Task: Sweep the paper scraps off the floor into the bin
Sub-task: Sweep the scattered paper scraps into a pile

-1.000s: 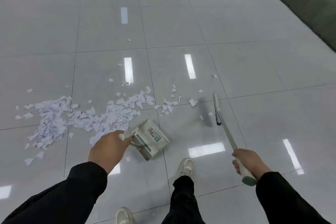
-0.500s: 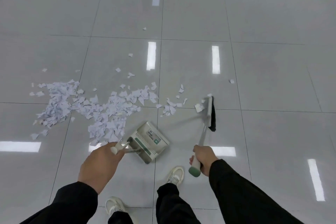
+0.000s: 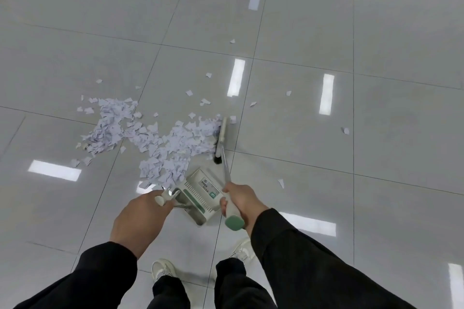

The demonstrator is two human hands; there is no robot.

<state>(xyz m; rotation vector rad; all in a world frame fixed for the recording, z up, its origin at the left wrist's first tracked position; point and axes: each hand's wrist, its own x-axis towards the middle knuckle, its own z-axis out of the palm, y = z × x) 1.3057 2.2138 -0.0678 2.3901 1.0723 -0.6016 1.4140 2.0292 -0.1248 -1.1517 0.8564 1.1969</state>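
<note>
A wide heap of white paper scraps [image 3: 160,143] lies on the glossy grey tile floor [image 3: 326,20]. My left hand [image 3: 140,221] grips the handle of a white-and-green dustpan [image 3: 200,195], which sits on the floor at the heap's near edge. In my right hand [image 3: 242,202] is the green-tipped handle of a long broom. Its brush head [image 3: 220,140] rests on the floor against the right side of the heap. No bin is in view.
Stray scraps lie apart from the heap, among them one at the far side [image 3: 232,41], one to the right [image 3: 346,130] and one near my right hand [image 3: 281,182]. My white shoes [image 3: 163,271] stand just below the dustpan. Ceiling lights reflect on the tiles.
The broom has swept left, pushing the loose scraps on the right into the main heap. My right hand has moved in close to the dustpan. The camera has shifted left and tilted.
</note>
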